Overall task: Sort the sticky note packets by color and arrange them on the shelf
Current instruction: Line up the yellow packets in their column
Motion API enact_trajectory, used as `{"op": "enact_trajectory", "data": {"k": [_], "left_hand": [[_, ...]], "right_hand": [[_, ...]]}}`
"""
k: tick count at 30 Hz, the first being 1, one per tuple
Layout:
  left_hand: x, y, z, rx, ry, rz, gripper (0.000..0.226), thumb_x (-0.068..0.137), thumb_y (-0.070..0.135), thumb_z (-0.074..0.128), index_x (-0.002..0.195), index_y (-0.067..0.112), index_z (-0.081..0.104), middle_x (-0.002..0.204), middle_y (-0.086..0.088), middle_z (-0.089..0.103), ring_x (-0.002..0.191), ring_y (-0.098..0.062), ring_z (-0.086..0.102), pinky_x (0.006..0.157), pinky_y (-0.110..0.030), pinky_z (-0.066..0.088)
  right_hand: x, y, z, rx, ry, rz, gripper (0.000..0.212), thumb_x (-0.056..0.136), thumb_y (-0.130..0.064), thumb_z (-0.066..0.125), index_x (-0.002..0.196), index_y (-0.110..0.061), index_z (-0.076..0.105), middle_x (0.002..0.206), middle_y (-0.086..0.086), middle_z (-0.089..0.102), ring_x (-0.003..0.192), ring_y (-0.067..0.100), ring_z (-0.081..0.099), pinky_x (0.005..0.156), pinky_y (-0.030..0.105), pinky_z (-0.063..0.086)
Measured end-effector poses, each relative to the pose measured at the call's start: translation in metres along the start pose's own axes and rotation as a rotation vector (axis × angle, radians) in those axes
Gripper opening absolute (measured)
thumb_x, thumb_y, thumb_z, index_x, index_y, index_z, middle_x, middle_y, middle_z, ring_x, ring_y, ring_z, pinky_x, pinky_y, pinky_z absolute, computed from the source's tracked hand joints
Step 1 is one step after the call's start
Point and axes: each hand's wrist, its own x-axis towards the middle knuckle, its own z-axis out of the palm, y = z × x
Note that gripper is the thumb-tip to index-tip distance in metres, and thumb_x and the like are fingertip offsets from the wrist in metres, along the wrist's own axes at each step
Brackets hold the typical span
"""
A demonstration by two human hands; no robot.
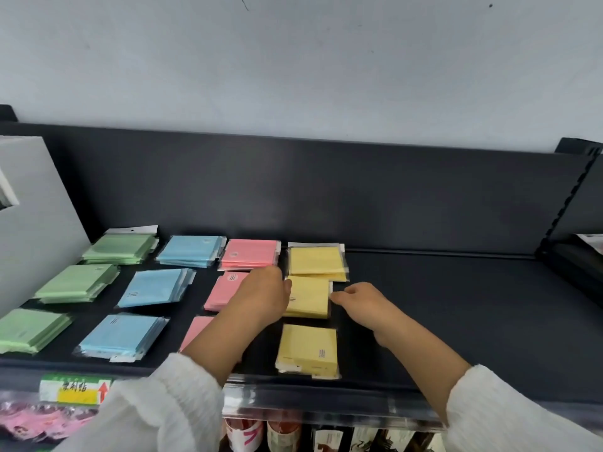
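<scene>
Both hands are in on the yellow column now. The left hand (pixel 261 298) lies across the left edge of the middle stack of yellow sticky note packets in clear plastic sleeves (pixel 310 300), back of the hand up, its fingers hidden, so I cannot tell whether they grip. The right hand (pixel 359 303) comes in from the other side, its bent fingers (pixel 337 297) right at the stack's right edge. Pinching the sleeve or only nudging it, I cannot say. The stack lies flat on the dark metal shelf (pixel 440 305), between the far yellow stack (pixel 316 261) and the near yellow stack (pixel 308 349), with the pink packets (pixel 249 254), blue packets (pixel 191 251) and green packets (pixel 119 249) in their own columns to the left. These packets look light and thin, stiff enough to stay flat, but the glossy sleeves probably slide over one another, so a stack may fan out if pushed from one side only. Best bet, I'd say, is squeezing opposite edges together, or pinching the whole thickness at one edge rather than the loose plastic flap.
</scene>
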Motion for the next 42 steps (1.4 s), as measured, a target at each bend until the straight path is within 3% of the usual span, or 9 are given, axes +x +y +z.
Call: {"op": "enact_trajectory", "data": {"k": [4, 12, 14, 18, 21, 26, 30, 33, 42], "left_hand": [[0.019, 0.000, 0.016, 0.069, -0.076, -0.060, 0.033, 0.099, 0.027, 0.038, 0.111, 0.002, 0.054, 0.117, -0.018, 0.059, 0.107, -0.032, 0.056, 0.083, -0.033, 0.043], [0.028, -0.006, 0.036, 0.041, -0.053, -0.113, 0.026, 0.094, 0.024, 0.049, 0.109, 0.004, 0.054, 0.118, -0.015, 0.059, 0.108, -0.029, 0.055, 0.079, -0.030, 0.039], [0.028, -0.007, 0.038, -0.014, -0.025, -0.134, 0.022, 0.091, 0.020, 0.052, 0.108, 0.005, 0.054, 0.116, -0.014, 0.059, 0.107, -0.029, 0.055, 0.078, -0.031, 0.040], [0.029, -0.006, 0.037, -0.157, -0.007, -0.195, 0.025, 0.087, 0.010, 0.054, 0.111, 0.005, 0.052, 0.114, -0.013, 0.059, 0.104, -0.029, 0.056, 0.076, -0.031, 0.042], [0.028, -0.009, 0.037, -0.304, -0.018, -0.234, 0.023, 0.083, 0.006, 0.056, 0.106, 0.006, 0.054, 0.108, -0.012, 0.061, 0.097, -0.027, 0.057, 0.071, -0.030, 0.045], [0.021, -0.013, 0.036, -0.575, -0.018, -0.165, 0.032, 0.079, -0.002, 0.063, 0.108, 0.011, 0.061, 0.105, -0.006, 0.064, 0.094, -0.022, 0.059, 0.077, -0.031, 0.050], [0.020, -0.014, 0.027, -0.679, 0.039, -0.061, 0.050, 0.075, -0.003, 0.071, 0.116, 0.018, 0.053, 0.109, 0.001, 0.061, 0.099, -0.017, 0.058, 0.076, -0.028, 0.050], [0.021, -0.015, 0.025, -0.743, 0.085, -0.005, 0.047, 0.077, -0.002, 0.069, 0.111, 0.023, 0.049, 0.106, 0.006, 0.059, 0.100, -0.014, 0.057, 0.071, -0.020, 0.049], [0.022, -0.021, 0.041, -0.400, 0.119, 0.073, 0.027, 0.083, 0.004, 0.062, 0.109, 0.011, 0.062, 0.110, -0.007, 0.065, 0.102, -0.023, 0.059, 0.082, -0.024, 0.042]], "right_hand": [[0.016, -0.001, 0.013, -0.152, 0.017, 0.068, 0.057, 0.094, -0.047, 0.037, 0.135, -0.006, 0.043, 0.143, 0.010, 0.030, 0.128, 0.028, 0.030, 0.101, 0.037, 0.035], [0.022, 0.000, 0.025, -0.057, 0.020, 0.010, 0.035, 0.093, -0.028, 0.046, 0.124, -0.014, 0.055, 0.138, 0.009, 0.038, 0.126, 0.027, 0.035, 0.104, 0.040, 0.037], [0.019, 0.001, 0.026, 0.112, 0.002, -0.019, 0.027, 0.091, -0.015, 0.049, 0.116, -0.012, 0.061, 0.123, 0.007, 0.055, 0.110, 0.022, 0.051, 0.087, 0.033, 0.049], [0.011, 0.001, 0.027, 0.359, -0.015, -0.047, 0.023, 0.089, -0.002, 0.052, 0.106, -0.015, 0.060, 0.106, 0.002, 0.064, 0.086, 0.009, 0.057, 0.060, 0.018, 0.044], [0.012, 0.002, 0.028, 0.487, 0.025, -0.022, 0.038, 0.085, 0.004, 0.057, 0.118, -0.014, 0.052, 0.112, 0.003, 0.061, 0.094, 0.014, 0.058, 0.065, 0.021, 0.047], [0.012, 0.009, 0.019, 0.793, -0.006, 0.070, 0.063, 0.075, 0.014, 0.064, 0.132, -0.007, 0.045, 0.119, 0.009, 0.060, 0.110, 0.025, 0.057, 0.097, 0.040, 0.047], [0.005, 0.008, 0.009, 0.737, -0.052, -0.107, 0.039, 0.077, 0.011, 0.062, 0.106, -0.015, 0.067, 0.102, 0.003, 0.070, 0.098, 0.018, 0.064, 0.086, 0.032, 0.052], [0.005, 0.004, 0.003, 0.606, 0.073, -0.267, 0.038, 0.081, 0.003, 0.064, 0.112, -0.019, 0.064, 0.108, -0.004, 0.067, 0.102, 0.010, 0.060, 0.086, 0.027, 0.050], [0.010, 0.017, 0.013, 0.482, 0.090, -0.304, 0.036, 0.083, 0.005, 0.062, 0.108, -0.021, 0.065, 0.095, -0.013, 0.067, 0.089, -0.002, 0.060, 0.070, 0.011, 0.049]]}}
